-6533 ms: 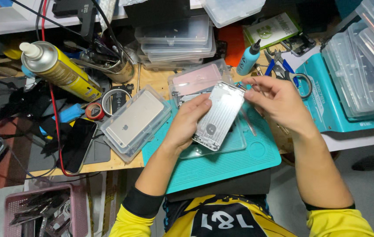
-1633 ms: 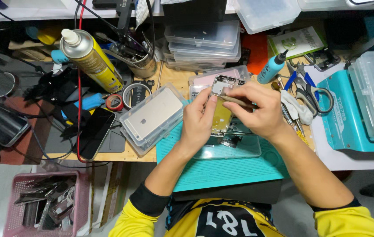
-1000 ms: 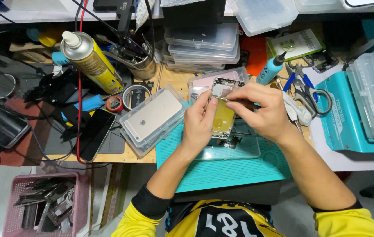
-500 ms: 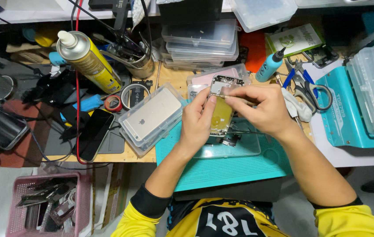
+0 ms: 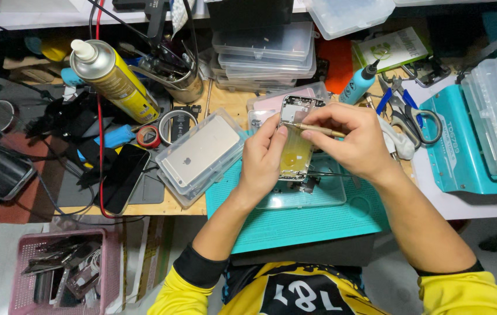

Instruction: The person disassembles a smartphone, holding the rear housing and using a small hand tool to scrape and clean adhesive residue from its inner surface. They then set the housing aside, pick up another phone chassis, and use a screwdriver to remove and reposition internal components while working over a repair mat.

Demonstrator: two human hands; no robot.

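Observation:
My left hand (image 5: 263,156) grips an opened phone housing (image 5: 295,140), inner side up, over a clear tray (image 5: 324,195) on the teal work mat (image 5: 295,224). My right hand (image 5: 353,137) pinches a thin brass-coloured tool (image 5: 312,128), whose tip rests near the upper left corner of the housing. The housing's lower edge is partly hidden by my left fingers.
A clear case with a silver phone back (image 5: 199,156) lies to the left, beside a dark phone (image 5: 121,178) and a yellow spray can (image 5: 111,79). Stacked clear boxes (image 5: 266,52), a blue glue bottle (image 5: 360,83), scissors (image 5: 414,119) and a teal machine (image 5: 464,151) ring the mat. A pink basket (image 5: 56,274) sits below.
Earlier I held the housing outer side up with no tool. Now it is inner side up, and my right hand keeps the tool at its top; barely any motion in the last second.

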